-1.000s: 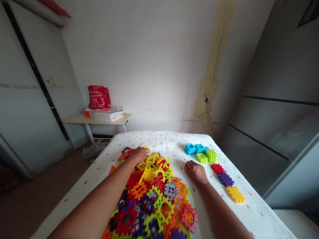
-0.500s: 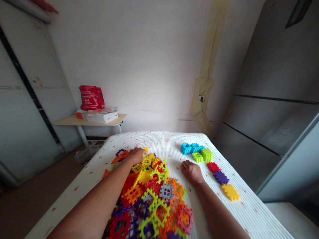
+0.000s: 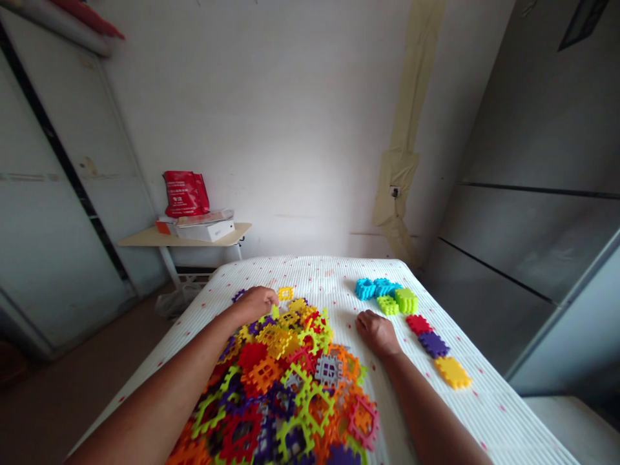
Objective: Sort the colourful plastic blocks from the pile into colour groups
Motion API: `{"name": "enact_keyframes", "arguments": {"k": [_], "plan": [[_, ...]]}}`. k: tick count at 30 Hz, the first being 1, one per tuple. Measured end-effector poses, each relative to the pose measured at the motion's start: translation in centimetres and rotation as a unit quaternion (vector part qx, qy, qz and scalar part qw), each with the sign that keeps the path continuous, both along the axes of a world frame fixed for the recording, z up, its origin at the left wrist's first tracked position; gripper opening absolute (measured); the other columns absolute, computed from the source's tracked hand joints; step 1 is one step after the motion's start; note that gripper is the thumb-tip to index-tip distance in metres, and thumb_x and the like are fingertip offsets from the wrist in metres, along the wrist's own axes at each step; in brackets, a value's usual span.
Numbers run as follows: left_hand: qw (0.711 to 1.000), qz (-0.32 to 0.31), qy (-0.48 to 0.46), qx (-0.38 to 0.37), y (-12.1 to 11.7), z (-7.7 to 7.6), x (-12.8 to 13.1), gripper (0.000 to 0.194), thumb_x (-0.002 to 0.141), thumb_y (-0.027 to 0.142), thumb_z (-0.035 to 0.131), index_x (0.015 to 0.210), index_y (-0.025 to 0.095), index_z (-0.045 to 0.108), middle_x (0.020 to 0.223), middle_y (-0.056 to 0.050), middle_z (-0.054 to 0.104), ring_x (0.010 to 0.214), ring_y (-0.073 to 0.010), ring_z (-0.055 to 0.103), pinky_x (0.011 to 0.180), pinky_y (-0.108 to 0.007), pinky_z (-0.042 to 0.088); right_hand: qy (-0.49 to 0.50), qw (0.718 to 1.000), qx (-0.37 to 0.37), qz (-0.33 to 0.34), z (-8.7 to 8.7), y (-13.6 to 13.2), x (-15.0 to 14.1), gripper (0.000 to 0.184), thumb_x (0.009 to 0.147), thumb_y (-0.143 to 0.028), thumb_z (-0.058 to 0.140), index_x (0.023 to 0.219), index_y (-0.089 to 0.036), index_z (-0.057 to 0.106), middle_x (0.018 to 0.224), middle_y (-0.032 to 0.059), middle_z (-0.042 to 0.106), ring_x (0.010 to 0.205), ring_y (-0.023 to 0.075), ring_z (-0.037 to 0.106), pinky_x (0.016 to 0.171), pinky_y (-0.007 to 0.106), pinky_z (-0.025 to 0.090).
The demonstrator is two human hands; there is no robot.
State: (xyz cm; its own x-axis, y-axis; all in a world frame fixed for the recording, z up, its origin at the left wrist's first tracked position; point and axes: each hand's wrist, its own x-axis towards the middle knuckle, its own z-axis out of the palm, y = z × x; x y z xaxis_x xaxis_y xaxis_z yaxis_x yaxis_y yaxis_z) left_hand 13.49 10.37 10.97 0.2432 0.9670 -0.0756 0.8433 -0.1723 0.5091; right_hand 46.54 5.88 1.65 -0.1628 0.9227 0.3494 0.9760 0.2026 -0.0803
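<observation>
My left hand [image 3: 258, 302] is at the far left part of a big heap of interlocking plastic tiles [image 3: 285, 394]. Its fingers pinch a small lime-green tile [image 3: 275, 312], mostly hidden beneath them. Just past the fingertips a yellow window-frame tile [image 3: 285, 294] lies flat on the cloth. To the right of the heap my right hand [image 3: 376, 330] rests on the cover in a loose fist, with no tile showing in it. Near it are stacks of blue tiles [image 3: 365, 289] and lime-green tiles [image 3: 405, 300].
Single red [image 3: 418, 324], purple [image 3: 433, 344] and yellow [image 3: 453, 372] tiles lie in a row along the right side of the white spotted cover [image 3: 320, 271]. At the back left stands a small table [image 3: 145, 237] with a red bag [image 3: 186, 194] and boxes.
My left hand has drawn back slightly to the left, uncovering the yellow frame tile. Tiles at the heap's left side have shifted and spread. My right hand stays in place on the cover.
</observation>
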Motion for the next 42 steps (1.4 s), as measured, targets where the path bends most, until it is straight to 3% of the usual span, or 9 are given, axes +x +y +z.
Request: {"name": "enact_keyframes", "arguments": {"k": [5,10,13,17,20,23,26,33,42], "plan": [[0.986,0.060,-0.146,0.047,-2.9,0.5,-0.7,0.021,0.075,0.032,0.061,0.087,0.015,0.064,0.082,-0.003,0.066,0.079,-0.0173,0.060,0.075,-0.032,0.047,0.004,1.000,0.004,0.003,-0.1,0.0,0.0,0.028,0.090,-0.023,0.037,0.078,-0.019,0.062,0.081,0.0032,0.065,0.072,0.0115,0.059,0.058,0.022,0.030],[0.940,0.145,-0.302,0.066,-7.9,0.6,-0.6,0.041,0.064,0.037,0.058,0.097,0.013,0.067,0.079,-0.005,0.069,0.068,-0.0185,0.061,0.061,-0.028,0.046,0.026,1.000,0.009,0.012,-0.1,-0.1,0.3,0.028,0.090,-0.023,0.038,0.078,-0.019,0.063,0.081,0.0038,0.065,0.072,0.0124,0.059,0.059,0.022,0.032],[0.907,0.197,-0.366,0.069,-11.1,-0.3,0.0,0.045,0.062,0.042,0.061,0.096,0.013,0.067,0.073,-0.004,0.067,0.059,-0.0161,0.057,0.056,-0.027,0.044,0.069,0.997,0.016,0.010,0.0,-0.3,0.0,0.027,0.089,-0.024,0.039,0.077,-0.019,0.063,0.080,0.0041,0.065,0.071,0.0132,0.059,0.059,0.022,0.034],[0.863,0.255,-0.427,0.090,-13.7,-2.2,1.1,0.038,0.059,0.043,0.066,0.083,0.014,0.067,0.073,-0.003,0.067,0.067,-0.0167,0.059,0.062,-0.026,0.046,0.173,0.983,0.042,0.053,1.3,-1.6,-2.5,0.023,0.088,-0.029,0.044,0.083,-0.019,0.064,0.082,0.0040,0.064,0.069,0.0133,0.059,0.061,0.022,0.038],[0.840,0.274,-0.457,0.102,-14.2,-3.2,1.9,0.036,0.055,0.042,0.070,0.077,0.015,0.066,0.071,-0.003,0.067,0.070,-0.0163,0.059,0.067,-0.026,0.046,0.242,0.960,0.036,0.135,3.2,-3.7,-6.3,0.021,0.088,-0.032,0.046,0.092,-0.019,0.063,0.086,0.0033,0.064,0.065,0.0113,0.058,0.063,0.022,0.042],[0.823,0.284,-0.480,0.109,-14.2,-3.4,2.3,0.035,0.055,0.043,0.071,0.077,0.016,0.063,0.069,-0.001,0.065,0.067,-0.0145,0.057,0.065,-0.024,0.046,0.266,0.937,0.025,0.224,5.1,-6.4,-10.0,0.021,0.087,-0.035,0.050,0.098,-0.020,0.060,0.091,0.0039,0.064,0.078,0.0142,0.060,0.070,0.023,0.045],[0.812,0.283,-0.499,0.103,-14.3,-3.4,2.3,0.035,0.057,0.043,0.070,0.078,0.017,0.059,0.062,0.002,0.061,0.059,-0.0133,0.056,0.057,-0.022,0.045,0.272,0.924,0.019,0.268,6.1,-8.6,-12.3,0.027,0.084,-0.039,0.055,0.103,-0.021,0.057,0.097,0.0051,0.062,0.089,0.0172,0.059,0.077,0.027,0.048],[0.808,0.249,-0.529,0.074,-14.9,-3.4,3.1,0.036,0.061,0.042,0.071,0.082,0.019,0.055,0.068,0.003,0.062,0.059,-0.0141,0.061,0.057,-0.023,0.049,0.283,0.924,0.021,0.255,5.9,-9.9,-13.5,0.039,0.079,-0.039,0.062,0.111,-0.019,0.052,0.112,0.0099,0.055,0.102,0.0217,0.054,0.085,0.034,0.048],[0.810,0.241,-0.532,0.051,-15.0,-3.7,3.4,0.046,0.054,0.046,0.076,0.084,0.019,0.056,0.068,0.001,0.064,0.061,-0.0148,0.062,0.058,-0.022,0.052,0.294,0.925,-0.002,0.242,5.7,-9.9,-13.5,0.040,0.079,-0.037,0.063,0.113,-0.020,0.051,0.110,0.0076,0.055,0.101,0.0202,0.053,0.085,0.033,0.048]]}}
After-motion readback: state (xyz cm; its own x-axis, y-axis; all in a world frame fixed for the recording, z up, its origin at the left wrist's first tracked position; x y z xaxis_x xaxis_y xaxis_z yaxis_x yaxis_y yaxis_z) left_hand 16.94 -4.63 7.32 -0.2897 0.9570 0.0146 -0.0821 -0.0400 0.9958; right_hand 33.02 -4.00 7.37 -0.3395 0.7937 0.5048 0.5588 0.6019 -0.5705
